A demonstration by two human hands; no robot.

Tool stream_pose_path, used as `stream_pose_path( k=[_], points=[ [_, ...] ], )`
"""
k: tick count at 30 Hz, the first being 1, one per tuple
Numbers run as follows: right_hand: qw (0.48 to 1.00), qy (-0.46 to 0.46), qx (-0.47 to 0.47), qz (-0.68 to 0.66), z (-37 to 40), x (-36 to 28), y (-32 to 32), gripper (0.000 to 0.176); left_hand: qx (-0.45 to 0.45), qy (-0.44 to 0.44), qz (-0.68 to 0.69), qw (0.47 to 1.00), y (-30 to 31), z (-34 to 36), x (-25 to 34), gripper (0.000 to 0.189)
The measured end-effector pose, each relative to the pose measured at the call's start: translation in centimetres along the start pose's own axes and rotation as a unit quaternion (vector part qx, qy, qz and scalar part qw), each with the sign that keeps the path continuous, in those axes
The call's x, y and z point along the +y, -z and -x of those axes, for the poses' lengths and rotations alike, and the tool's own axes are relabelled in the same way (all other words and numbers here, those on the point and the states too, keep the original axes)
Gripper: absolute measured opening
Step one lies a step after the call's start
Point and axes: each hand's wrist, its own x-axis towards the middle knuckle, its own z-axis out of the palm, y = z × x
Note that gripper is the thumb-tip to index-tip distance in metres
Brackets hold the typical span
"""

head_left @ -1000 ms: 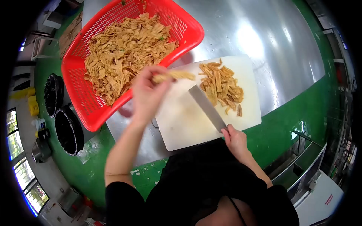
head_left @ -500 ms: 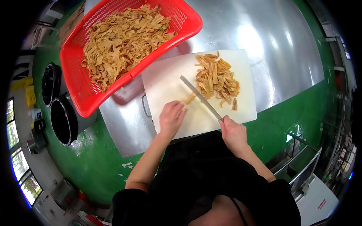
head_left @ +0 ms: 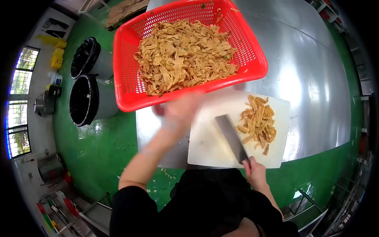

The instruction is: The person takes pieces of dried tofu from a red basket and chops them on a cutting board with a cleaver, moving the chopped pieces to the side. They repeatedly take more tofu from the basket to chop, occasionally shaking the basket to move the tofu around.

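My right hand (head_left: 254,170) grips the handle of a cleaver (head_left: 232,138), whose wide blade lies over the white cutting board (head_left: 207,150). Just right of the blade sits a pile of cut yellow-brown strips (head_left: 258,120) on the board. My left hand (head_left: 184,108) is smeared by motion at the near edge of the red basket (head_left: 130,100), beside the board's upper left corner; its fingers cannot be made out. Many more of the yellow-brown strips (head_left: 185,55) fill the basket.
A shiny metal table (head_left: 316,102) bears the basket and board. Two grey bins with black liners (head_left: 104,98) (head_left: 103,65) stand on the green floor (head_left: 106,158) at the left. A metal frame (head_left: 306,213) is at the lower right.
My left hand has moved from the board toward the basket. The cleaver's blade now shows its flat side, left of the pile. The whole view has shifted, with basket and board appearing farther right.
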Motion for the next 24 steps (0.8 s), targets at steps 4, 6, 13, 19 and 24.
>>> stream_pose_path(
  k=[4,6,13,19,24],
  points=[
    [0.997,-0.069,0.033,0.007,0.0,1.9,-1.4,0.024,-0.147,0.085,-0.334,0.927,4.2,-6.7,-9.4,0.046],
    [0.989,-0.115,0.094,0.012,0.5,3.3,-1.4,0.025,-0.186,0.142,-0.338,0.912,2.7,-7.5,-9.2,0.057],
    [0.989,-0.105,0.094,0.037,0.4,4.8,-2.2,0.034,-0.231,0.200,-0.285,0.909,-0.7,-8.1,-10.7,0.051],
    [0.987,-0.106,0.115,0.024,0.2,4.7,-1.9,0.029,-0.067,0.315,0.271,0.907,2.4,-10.0,-7.5,0.038],
    [0.985,-0.114,0.109,-0.068,0.4,5.3,-1.5,0.025,-0.094,0.287,0.367,0.880,-0.6,-8.5,3.0,0.033]
  ],
)
